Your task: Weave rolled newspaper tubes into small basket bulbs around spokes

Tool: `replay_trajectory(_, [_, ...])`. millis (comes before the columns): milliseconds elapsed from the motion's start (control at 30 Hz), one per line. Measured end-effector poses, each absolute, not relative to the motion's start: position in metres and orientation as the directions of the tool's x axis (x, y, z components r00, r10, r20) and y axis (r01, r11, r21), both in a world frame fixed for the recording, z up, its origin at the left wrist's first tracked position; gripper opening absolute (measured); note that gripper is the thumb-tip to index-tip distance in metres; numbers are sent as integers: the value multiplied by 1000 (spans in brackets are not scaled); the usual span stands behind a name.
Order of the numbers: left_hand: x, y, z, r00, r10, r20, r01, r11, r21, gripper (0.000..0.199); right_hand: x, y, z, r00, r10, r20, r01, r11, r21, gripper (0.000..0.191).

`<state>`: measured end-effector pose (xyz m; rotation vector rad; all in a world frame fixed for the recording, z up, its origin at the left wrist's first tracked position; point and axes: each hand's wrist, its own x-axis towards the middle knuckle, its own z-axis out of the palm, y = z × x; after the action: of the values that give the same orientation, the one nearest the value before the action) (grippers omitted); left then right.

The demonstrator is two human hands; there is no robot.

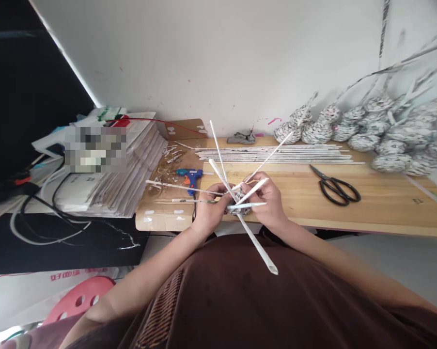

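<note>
Between my two hands, close to the table's front edge, is a small woven piece of rolled newspaper tubes. Several paper tubes stick out of it in different directions; a thick one points down toward my lap and shows its hollow end. My left hand is closed around the left side of the woven piece. On the other side, my right hand pinches at the paper tubes near the crossing, with thumb and fingers together. The underside of the woven piece is mostly hidden.
Black-handled scissors lie right on the wooden table. Behind my hands is a row of straight paper tubes. A blue glue gun rests on cardboard. Woven paper gourds crowd the back right; stacked papers stand left.
</note>
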<state>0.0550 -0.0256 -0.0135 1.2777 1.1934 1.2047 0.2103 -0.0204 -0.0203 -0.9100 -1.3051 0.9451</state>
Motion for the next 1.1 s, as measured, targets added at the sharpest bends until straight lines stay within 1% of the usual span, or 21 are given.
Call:
replay_trajectory(67, [55, -26, -11, 38, 999, 22, 18, -23, 1000, 25, 211, -21, -20, 25, 913, 407, 28, 406, -913, 16])
replay_trajectory(167, [58, -28, -10, 6, 1000, -2, -96, 2, 995, 23, 211, -21, -17, 22, 924, 382, 33, 382, -924, 17])
replay_trajectory(267, [63, -31, -10, -60, 998, -27, -197, 15, 980, 22, 211, -21, -12, 19, 967, 253, -91, 254, -963, 26])
replay_trajectory(333, [64, -32, -11, -83, 996, -15, -204, -2, 979, 22, 211, -20, -9, -16, 988, 152, -173, 147, -974, 32])
replay_trajectory(400, [63, -32, -14, -72, 997, 14, -165, -25, 986, 21, 212, -19, -8, -43, 994, 105, -206, 94, -974, 34])
replay_trajectory(467, [62, -31, -17, -62, 997, 52, -93, -58, 994, 20, 214, -18, -8, -35, 994, 105, -213, 95, -972, 33])
replay_trajectory(533, [60, -31, -20, -82, 990, 113, -24, -116, 993, 19, 214, -18, -10, -29, 995, 95, -239, 85, -967, 34])
replay_trajectory(600, [58, -32, -21, -80, 981, 176, 14, -175, 984, 18, 215, -18, -10, -50, 998, 46, -263, 31, -964, 37])
replay_trajectory(667, [57, -34, -19, -45, 971, 233, 41, -232, 972, 16, 216, -16, -10, -88, 996, -14, -273, -38, -961, 39])
replay_trajectory(733, [54, -35, -16, 17, 953, 304, 110, -304, 946, 13, 217, -13, -10, -110, 993, -48, -257, -75, -964, 40])
replay_trajectory(833, [49, -35, -10, 99, 917, 386, 260, -398, 880, 8, 220, -9, -7, -127, 991, -29, -229, -58, -972, 40])
replay_trajectory(900, [47, -34, -7, 123, 904, 410, 334, -426, 841, 7, 223, -6, -3, -180, 984, 0, -189, -35, -981, 38])
replay_trajectory(1000, [45, -33, -5, 151, 903, 403, 332, -431, 839, 6, 225, -5, 1, -226, 972, 64, -118, 38, -992, 33])
replay_trajectory(1100, [44, -31, -4, 174, 916, 363, 317, -401, 860, 6, 223, -4, -1, -173, 969, 175, -98, 160, -982, 29])
